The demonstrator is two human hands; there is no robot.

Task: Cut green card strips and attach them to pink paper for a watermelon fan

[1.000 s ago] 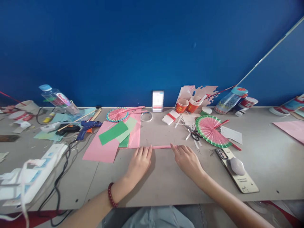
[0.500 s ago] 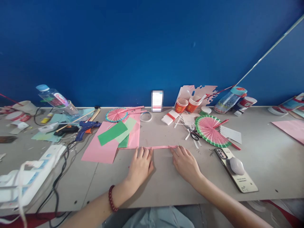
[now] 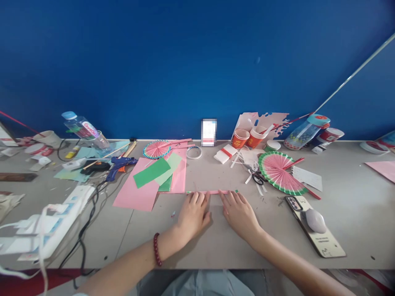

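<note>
A narrow folded strip of pink paper (image 3: pixel 214 192) lies crosswise on the table in front of me, with green showing at its two ends. My left hand (image 3: pixel 194 211) rests palm down on its left part, fingers stretched out and the tips on the paper. On the right part, my right hand (image 3: pixel 239 209) lies the same way, its fingers extended. A short length of the strip shows between the two index fingers; the rest is partly under my fingertips. Left of my left hand are green paper pieces (image 3: pixel 152 172) on a pink sheet (image 3: pixel 135 193).
A watermelon-patterned paper fan (image 3: pixel 277 170), scissors (image 3: pixel 257 177) and a phone (image 3: pixel 327 240) with a mouse on it lie to the right. Red paper cups (image 3: pixel 240 138) stand behind. A glue gun (image 3: pixel 119 166) and a power strip (image 3: pixel 61 220) with cables are on the left.
My hands have come closer together along the strip, mostly by the left hand shifting right. The strip's green ends now show. The whole view has turned slightly left.
</note>
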